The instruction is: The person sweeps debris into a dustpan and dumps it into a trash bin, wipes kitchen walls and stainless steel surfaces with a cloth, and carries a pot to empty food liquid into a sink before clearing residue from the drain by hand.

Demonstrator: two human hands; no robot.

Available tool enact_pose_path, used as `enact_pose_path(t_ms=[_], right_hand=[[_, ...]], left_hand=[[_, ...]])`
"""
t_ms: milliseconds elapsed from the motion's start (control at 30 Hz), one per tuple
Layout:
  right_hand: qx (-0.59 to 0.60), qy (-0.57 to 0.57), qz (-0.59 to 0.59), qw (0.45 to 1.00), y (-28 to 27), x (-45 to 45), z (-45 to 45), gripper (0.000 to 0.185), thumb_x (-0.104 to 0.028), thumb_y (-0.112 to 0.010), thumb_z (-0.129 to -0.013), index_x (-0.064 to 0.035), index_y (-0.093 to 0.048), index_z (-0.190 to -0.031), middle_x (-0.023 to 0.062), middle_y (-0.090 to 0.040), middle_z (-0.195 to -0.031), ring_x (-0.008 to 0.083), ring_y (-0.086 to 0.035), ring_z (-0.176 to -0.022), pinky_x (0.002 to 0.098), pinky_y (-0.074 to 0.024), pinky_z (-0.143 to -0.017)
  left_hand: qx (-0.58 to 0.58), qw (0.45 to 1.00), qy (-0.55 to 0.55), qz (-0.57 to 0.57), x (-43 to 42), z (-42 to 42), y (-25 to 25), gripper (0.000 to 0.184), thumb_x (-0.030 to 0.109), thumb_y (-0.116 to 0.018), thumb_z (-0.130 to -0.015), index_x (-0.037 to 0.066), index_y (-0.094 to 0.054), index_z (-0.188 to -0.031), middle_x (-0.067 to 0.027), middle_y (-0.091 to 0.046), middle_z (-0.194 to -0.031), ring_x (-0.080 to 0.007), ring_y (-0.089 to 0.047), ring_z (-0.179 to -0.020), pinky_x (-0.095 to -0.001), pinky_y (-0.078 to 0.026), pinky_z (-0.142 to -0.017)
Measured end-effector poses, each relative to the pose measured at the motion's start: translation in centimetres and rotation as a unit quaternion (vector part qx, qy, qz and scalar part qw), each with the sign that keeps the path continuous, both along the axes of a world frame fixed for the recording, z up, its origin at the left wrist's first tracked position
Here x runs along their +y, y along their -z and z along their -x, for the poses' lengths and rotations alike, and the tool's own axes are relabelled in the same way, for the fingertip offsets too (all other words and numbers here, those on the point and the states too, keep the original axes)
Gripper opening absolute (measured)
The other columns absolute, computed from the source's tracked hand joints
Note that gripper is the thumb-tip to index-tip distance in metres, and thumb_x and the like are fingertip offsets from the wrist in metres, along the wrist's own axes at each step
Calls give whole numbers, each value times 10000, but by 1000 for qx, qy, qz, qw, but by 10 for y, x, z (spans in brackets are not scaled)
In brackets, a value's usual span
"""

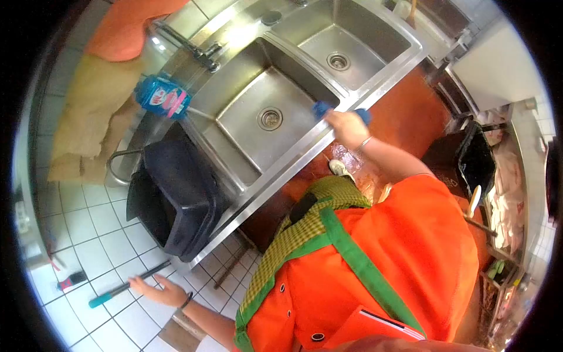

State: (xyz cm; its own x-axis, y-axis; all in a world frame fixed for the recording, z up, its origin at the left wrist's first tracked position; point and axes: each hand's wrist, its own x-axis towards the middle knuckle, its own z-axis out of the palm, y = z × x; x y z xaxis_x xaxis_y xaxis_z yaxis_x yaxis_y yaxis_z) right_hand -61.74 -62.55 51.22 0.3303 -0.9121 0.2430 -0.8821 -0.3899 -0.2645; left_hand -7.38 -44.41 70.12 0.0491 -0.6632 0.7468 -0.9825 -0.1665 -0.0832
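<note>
My right hand (pixel 350 129) is closed on a blue cloth (pixel 363 115) at the front edge of a steel double sink (pixel 305 154). Part of the cloth lies over the rim beside the divider between the two basins. At the lower left, my left hand (pixel 159 291) is held out with its fingers apart and nothing in it. It appears near a dark pole with a teal end (pixel 101 301), below the sink's left end. Whether it touches the pole cannot be told. Both basins hold no items, and their drains show.
A blue bottle (pixel 162 97) lies left of the faucet (pixel 205 57). Black plastic bins (pixel 182 188) stand on the sink's left end. Brown cardboard (pixel 88 117) is at the left. A black bin (pixel 476 154) and shelving are at the right. My shoe (pixel 340 168) shows on the red floor.
</note>
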Motion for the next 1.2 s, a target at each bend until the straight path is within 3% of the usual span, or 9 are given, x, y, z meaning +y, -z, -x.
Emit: enact_pose_path(t_ms=[67, 200, 267, 533, 633, 733, 967, 1033, 1200], right_hand=[[14, 91, 14, 996, -16, -25, 82, 361, -26, -489, -688, -49, -564, -1041, 176, -559, -1067, 330, -548, -953, 414, -431, -841], [68, 190, 53, 978, 4, -78, 229, 421, -123, -494, -773, -114, -490, -1194, 101, -463, -1250, 286, -425, -1151, 455, -366, -921], [77, 249, -33, 965, 6, -103, 285, 442, -192, -450, -821, -161, -429, -1261, 61, -400, -1314, 247, -330, -1243, 540, -268, -984], [37, 509, -11, 860, -3, -205, 431, 507, -253, -447, -854, -142, -317, -1331, 78, -287, -1393, 282, -269, -1278, 524, -247, -1002], [53, 579, -52, 812, -11, -250, 451, 560, -330, -447, -855, -97, -293, -1340, 103, -274, -1397, 275, -248, -1290, 507, -234, -1011], [65, 553, -26, 830, -15, -334, 465, 636, -387, -467, -832, -31, -284, -1326, 138, -277, -1387, 273, -282, -1265, 484, -234, -1006], [30, 400, 16, 916, -2, -575, 449, 641, -397, -475, -817, -37, -308, -1320, 142, -312, -1357, 268, -273, -1263, 483, -204, -1006], [30, 356, 26, 934, 3, -634, 437, 592, -375, -460, -824, -51, -340, -1304, 124, -330, -1349, 261, -271, -1265, 481, -207, -1005], [70, 65, 23, 995, 6, -688, 438, 470, -208, -422, -832, -85, -381, -1284, 73, -362, -1343, 224, -310, -1250, 423, -238, -1013]], left_hand=[[34, 999, 33, 1, -45, 60, 9, 441, 31, -472, -835, -65, -374, -1254, -235, -342, -1330, -376, -314, -1245, -452, -247, -1024], [52, 995, 85, -24, -122, 180, 18, 411, 69, -461, -849, -51, -397, -1237, -228, -366, -1317, -392, -326, -1232, -464, -257, -1012], [49, 990, 120, -56, -151, 234, 15, 414, 88, -462, -853, -50, -396, -1238, -224, -365, -1319, -403, -316, -1235, -477, -254, -1007], [119, 959, 203, -158, -257, 359, 25, 459, 29, -460, -810, -34, -378, -1257, -203, -351, -1338, -370, -280, -1267, -430, -217, -1034], [141, 956, 183, -182, -286, 392, 28, 485, 3, -473, -771, -50, -370, -1242, -220, -338, -1337, -401, -280, -1257, -466, -227, -1020], [171, 953, 150, -198, -313, 447, 40, 497, 4, -475, -762, -48, -370, -1245, -218, -332, -1341, -398, -272, -1262, -457, -225, -1023], [197, 941, 116, -248, -399, 604, 65, 524, -5, -478, -741, -33, -368, -1252, -217, -372, -1317, -401, -293, -1255, -492, -253, -1005], [213, 929, 108, -283, -399, 645, 62, 522, -16, -472, -758, -16, -367, -1270, -193, -354, -1341, -385, -274, -1268, -448, -223, -1028], [257, 910, 13, -326, -359, 696, 51, 518, 20, -490, -739, -65, -379, -1239, -248, -391, -1284, -455, -319, -1213, -510, -243, -1003]])
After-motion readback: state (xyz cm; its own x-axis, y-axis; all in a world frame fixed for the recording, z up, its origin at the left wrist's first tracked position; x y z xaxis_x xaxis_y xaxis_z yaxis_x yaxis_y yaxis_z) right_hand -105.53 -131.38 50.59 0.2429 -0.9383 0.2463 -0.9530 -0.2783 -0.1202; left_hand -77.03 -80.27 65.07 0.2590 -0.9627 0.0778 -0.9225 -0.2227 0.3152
